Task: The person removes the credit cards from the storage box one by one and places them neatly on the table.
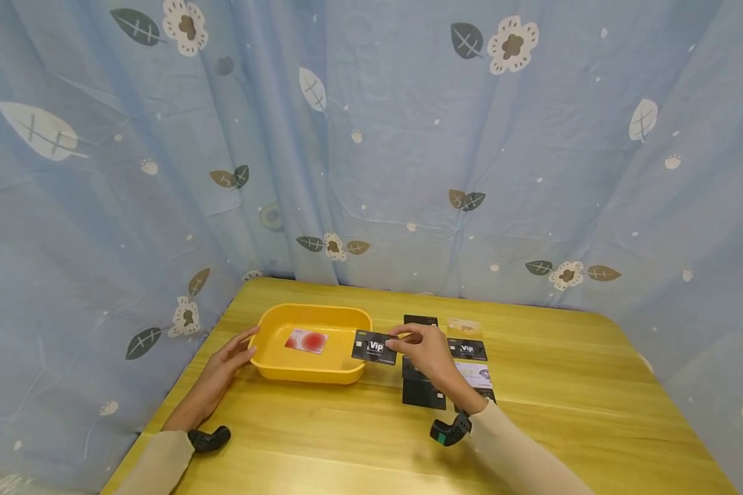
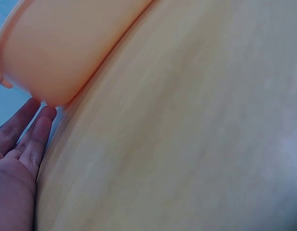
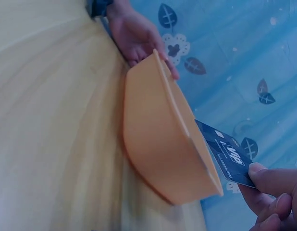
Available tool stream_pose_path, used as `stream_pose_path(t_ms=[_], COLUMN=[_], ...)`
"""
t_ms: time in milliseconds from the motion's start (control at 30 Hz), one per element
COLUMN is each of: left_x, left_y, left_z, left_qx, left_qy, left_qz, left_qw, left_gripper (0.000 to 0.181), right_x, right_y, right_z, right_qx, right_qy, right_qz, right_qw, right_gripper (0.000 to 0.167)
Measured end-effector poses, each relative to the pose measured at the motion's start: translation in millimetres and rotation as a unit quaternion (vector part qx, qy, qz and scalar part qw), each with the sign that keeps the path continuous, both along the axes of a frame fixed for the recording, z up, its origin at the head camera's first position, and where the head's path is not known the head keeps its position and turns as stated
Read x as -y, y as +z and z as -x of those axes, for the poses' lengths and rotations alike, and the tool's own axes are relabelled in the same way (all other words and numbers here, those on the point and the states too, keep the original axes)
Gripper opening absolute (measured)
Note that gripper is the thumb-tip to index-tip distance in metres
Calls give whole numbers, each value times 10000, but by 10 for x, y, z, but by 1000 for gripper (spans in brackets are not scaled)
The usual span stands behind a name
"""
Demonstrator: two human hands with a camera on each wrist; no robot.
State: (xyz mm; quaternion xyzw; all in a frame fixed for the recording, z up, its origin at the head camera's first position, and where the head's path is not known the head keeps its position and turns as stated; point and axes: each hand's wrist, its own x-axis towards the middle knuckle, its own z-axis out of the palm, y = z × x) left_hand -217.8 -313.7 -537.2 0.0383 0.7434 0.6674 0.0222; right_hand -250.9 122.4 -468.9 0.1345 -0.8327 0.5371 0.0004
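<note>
My right hand [image 1: 426,352] pinches a black VIP card [image 1: 365,347] by its right end, between thumb and fingers. The card is held over the right rim of a yellow plastic tub [image 1: 272,372]; in the right wrist view the VIP card [image 3: 224,153] is tilted just past the rim. Inside the tub lies a red and white card [image 1: 307,342]. At the tub's left end my left hand [image 1: 219,375] touches the rim and outer wall. The left wrist view shows fingers [image 2: 39,139] nearly straight against the tub's side.
Right of the tub, two columns of cards lie on the wooden table [image 1: 322,440]. Among them are a black card [image 1: 424,394], a gold card [image 1: 464,327], another VIP card [image 1: 467,349] and a white card [image 1: 473,375]. A patterned blue curtain [image 1: 396,165] hangs behind.
</note>
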Motion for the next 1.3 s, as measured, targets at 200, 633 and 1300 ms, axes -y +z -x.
stream_pose_path(t_ms=[200,633,1300], left_x=[5,-2,2], left_y=[5,-3,-6], left_z=[16,4,-6], left_qx=[-24,-32,-36], left_qy=[15,40,-9], left_qz=[7,18,25], left_qw=[10000,10000,10000], left_gripper=[62,62,61], right_x=[-152,-407,-742], right_y=[-55,-195,-487], right_z=[-97,-277,-543], right_qx=[207,415,1058], right_qy=[-138,-268,-409], right_qz=[22,0,67], right_qw=[9997,9988,9935], right_gripper=[18,18,22])
